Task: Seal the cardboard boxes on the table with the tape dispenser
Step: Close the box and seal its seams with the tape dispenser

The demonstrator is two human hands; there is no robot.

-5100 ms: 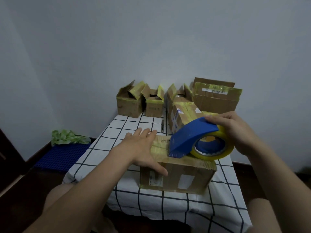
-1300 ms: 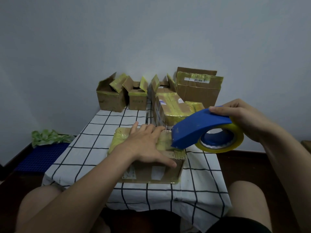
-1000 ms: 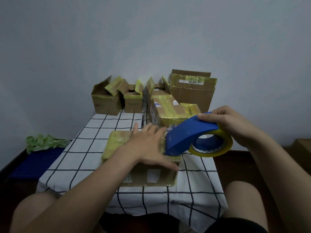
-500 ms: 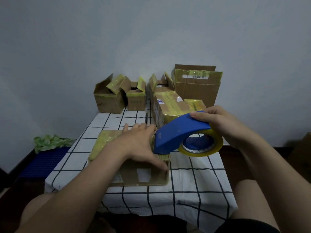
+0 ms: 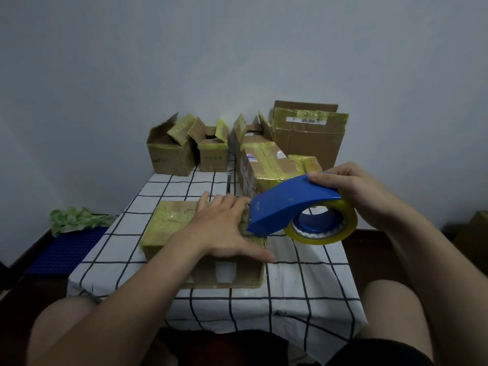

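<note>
The left hand [image 5: 224,228] lies flat, fingers straight and together, thumb spread toward the near edge, pressing on top of a cardboard box [image 5: 169,224] just left of centre frame. The right hand [image 5: 353,191], at centre right, curls its fingers over the blue tape dispenser [image 5: 287,207] and grips it. The dispenser's front edge touches the box top at its right end, just beside the left fingertips. The yellowish tape roll [image 5: 326,233] hangs past the box's right side.

The box sits on a bench [image 5: 303,281] covered in a white cloth with black grid lines. Toward the upper centre of the frame, two small open boxes [image 5: 171,157] stand against the wall. Right of them are a taped box [image 5: 264,167] and a larger box [image 5: 309,136]. A crumpled green item [image 5: 76,219] lies on the floor at far left.
</note>
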